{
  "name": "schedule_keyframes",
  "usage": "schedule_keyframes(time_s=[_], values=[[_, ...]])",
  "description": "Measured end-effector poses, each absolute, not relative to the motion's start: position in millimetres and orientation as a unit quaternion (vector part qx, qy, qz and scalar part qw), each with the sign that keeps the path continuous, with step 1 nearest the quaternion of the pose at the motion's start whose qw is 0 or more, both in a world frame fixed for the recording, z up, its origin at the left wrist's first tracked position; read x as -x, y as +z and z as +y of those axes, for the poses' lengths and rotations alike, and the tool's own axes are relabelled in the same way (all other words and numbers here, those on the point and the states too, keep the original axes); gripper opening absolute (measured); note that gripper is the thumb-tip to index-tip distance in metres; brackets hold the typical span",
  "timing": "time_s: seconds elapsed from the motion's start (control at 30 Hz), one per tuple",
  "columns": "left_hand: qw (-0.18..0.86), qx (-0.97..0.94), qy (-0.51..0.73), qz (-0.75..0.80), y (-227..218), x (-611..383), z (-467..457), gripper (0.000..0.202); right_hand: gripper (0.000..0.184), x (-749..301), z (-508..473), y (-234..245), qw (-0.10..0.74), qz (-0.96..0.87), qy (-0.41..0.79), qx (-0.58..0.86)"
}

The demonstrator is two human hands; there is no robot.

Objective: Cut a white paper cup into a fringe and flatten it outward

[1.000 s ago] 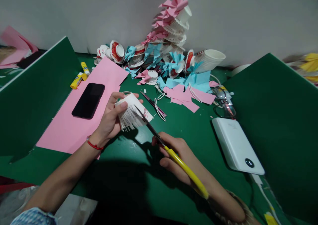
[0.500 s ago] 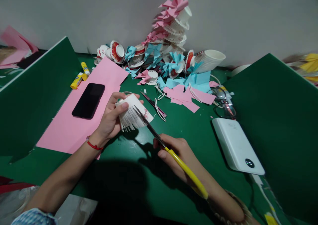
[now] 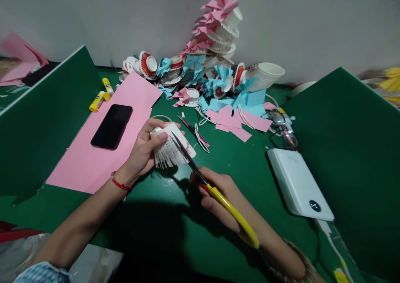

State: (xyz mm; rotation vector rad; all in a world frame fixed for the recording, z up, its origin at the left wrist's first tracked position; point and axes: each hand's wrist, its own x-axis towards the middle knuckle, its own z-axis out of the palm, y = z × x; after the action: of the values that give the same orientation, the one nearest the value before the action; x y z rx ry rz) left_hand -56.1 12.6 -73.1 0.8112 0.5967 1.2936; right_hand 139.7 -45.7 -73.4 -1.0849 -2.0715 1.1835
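Note:
A white paper cup (image 3: 170, 143) with printed text and a small reddish pattern is pinched in my left hand (image 3: 145, 147), thumb on its near side. Its lower edge is slit into a fringe of narrow strips. My right hand (image 3: 223, 197) grips yellow-handled scissors (image 3: 229, 208), whose dark blades lie across the cup's wall near the patterned end. Part of the scissors' grip is hidden by my fingers. Just beyond the cup, a second, smaller pair of scissors (image 3: 191, 129) lies on the table beside a loop of white string (image 3: 201, 139).
Pink sheets (image 3: 84, 162) carry a black phone (image 3: 111, 127) at left, by glue sticks (image 3: 97, 101). Cut cups with pink and blue paper (image 3: 193, 68) pile along the wall. At right are glasses (image 3: 284, 137), a white power bank (image 3: 300, 183) and a green divider (image 3: 346, 150).
My left hand and the cup have shifted slightly right. The scissors remain at the cup, with their handle opened a little more and a red inner part now showing.

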Motion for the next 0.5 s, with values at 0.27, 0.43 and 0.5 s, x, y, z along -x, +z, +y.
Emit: schedule_keyframes(time_s=[0.27, 0.43, 0.5], values=[[0.687, -0.361, 0.573, 0.264, -71.5, 54.8, 11.1, 0.030, 0.059, -139.2, -49.4, -76.6, 0.268, -0.758, 0.405, 0.436], [0.685, -0.362, 0.573, 0.266, -71.7, 55.3, 11.6, 0.030, 0.059, -138.4, -49.3, -75.3, 0.275, -0.765, 0.389, 0.433], [0.687, -0.360, 0.574, 0.263, -71.6, 55.3, 11.7, 0.029, 0.058, -138.3, -48.7, -75.4, 0.278, -0.767, 0.385, 0.431]])
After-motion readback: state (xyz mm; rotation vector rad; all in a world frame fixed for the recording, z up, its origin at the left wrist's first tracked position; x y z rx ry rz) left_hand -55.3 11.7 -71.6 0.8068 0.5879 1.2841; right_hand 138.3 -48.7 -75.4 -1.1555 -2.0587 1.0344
